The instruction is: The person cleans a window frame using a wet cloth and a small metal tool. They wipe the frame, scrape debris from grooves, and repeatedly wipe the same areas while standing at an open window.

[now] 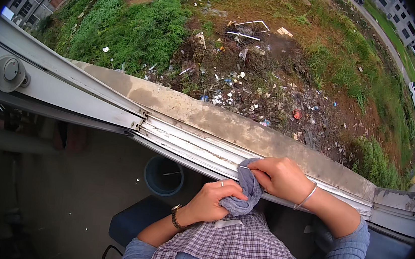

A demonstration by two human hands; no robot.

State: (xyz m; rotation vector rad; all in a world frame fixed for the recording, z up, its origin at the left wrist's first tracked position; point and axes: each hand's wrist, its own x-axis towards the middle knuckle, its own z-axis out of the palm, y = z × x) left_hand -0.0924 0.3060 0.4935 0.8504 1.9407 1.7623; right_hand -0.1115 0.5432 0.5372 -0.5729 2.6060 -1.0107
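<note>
A grey-blue cloth (241, 205) hangs bunched between my two hands, just inside the window track. My left hand (211, 199), with a ring and a watch, is closed round its lower part. Over the white window track (190, 145), my right hand (283, 177), with a silver bangle, pinches the cloth's upper end. A short, thin pale piece (244, 167) shows at those fingertips; I cannot tell what it is. Dark dirt lies in the grooves of the track.
Beyond the track runs a concrete ledge (189, 108), with littered, weedy ground below. A sliding window frame (65, 89) with a round fitting (10, 72) stands at the left. Inside are a blue-grey bucket (160, 189) and a dark blue seat (134, 220).
</note>
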